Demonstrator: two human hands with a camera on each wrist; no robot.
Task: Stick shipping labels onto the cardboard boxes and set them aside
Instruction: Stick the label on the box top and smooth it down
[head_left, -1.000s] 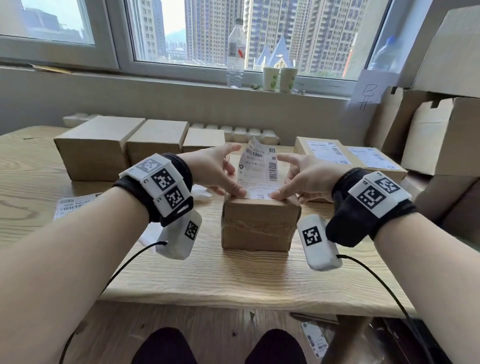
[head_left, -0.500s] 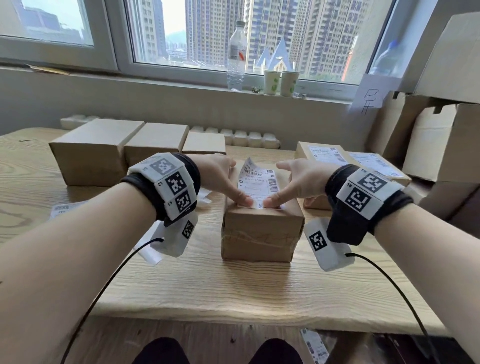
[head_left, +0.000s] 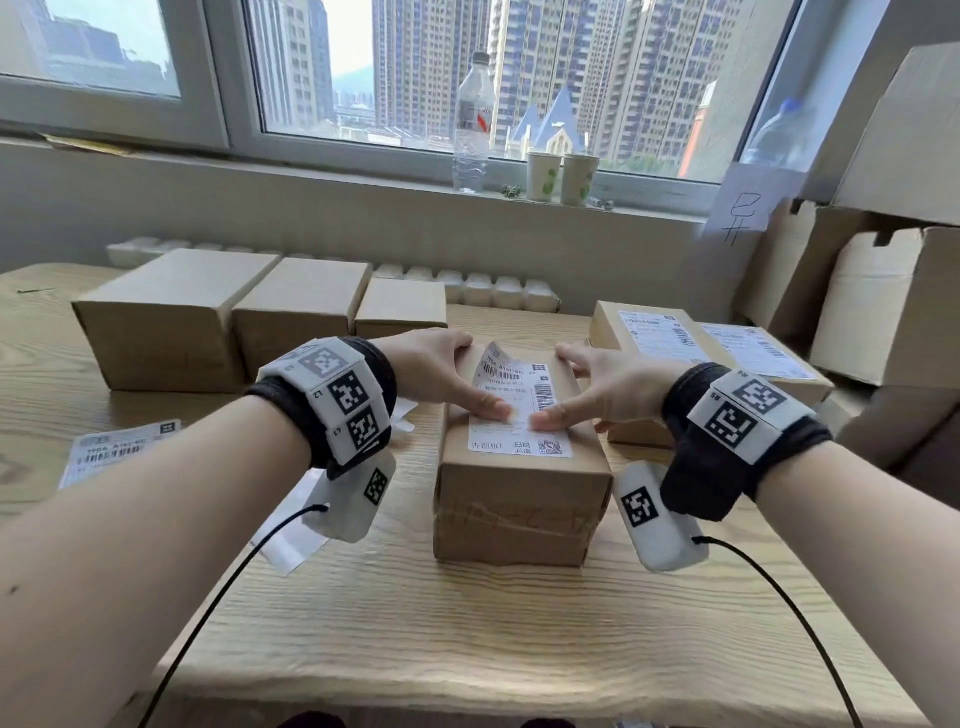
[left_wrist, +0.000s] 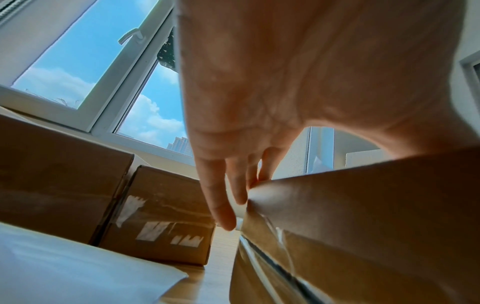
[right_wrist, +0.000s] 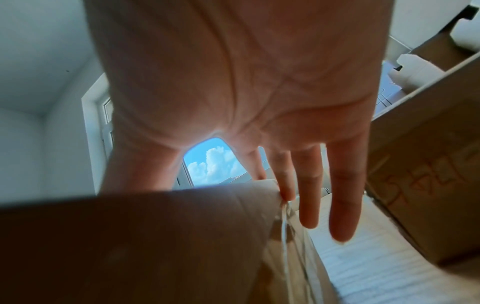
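A small cardboard box (head_left: 522, 499) stands on the wooden table (head_left: 467, 639) in front of me. A white shipping label (head_left: 519, 410) lies on its top, near end flat, far end still curling up. My left hand (head_left: 441, 374) and right hand (head_left: 608, 387) straddle the box, both thumbs pressing the label's middle and straight fingers reaching down the box sides. In the left wrist view my left hand (left_wrist: 233, 185) has its fingers along the box (left_wrist: 363, 226). In the right wrist view my right hand (right_wrist: 298, 185) touches the box (right_wrist: 155, 246) edge.
Three plain boxes (head_left: 171, 322) line the back left. Two labelled boxes (head_left: 691, 348) sit at the right, with larger cartons (head_left: 893, 301) stacked beyond. A loose label (head_left: 119, 452) lies at the left. A bottle (head_left: 472, 124) and two cups (head_left: 561, 176) stand on the sill.
The label, held nearly upright a second ago, has been laid down onto the box top. Both thumbs have slid farther along it, pressing it flat.
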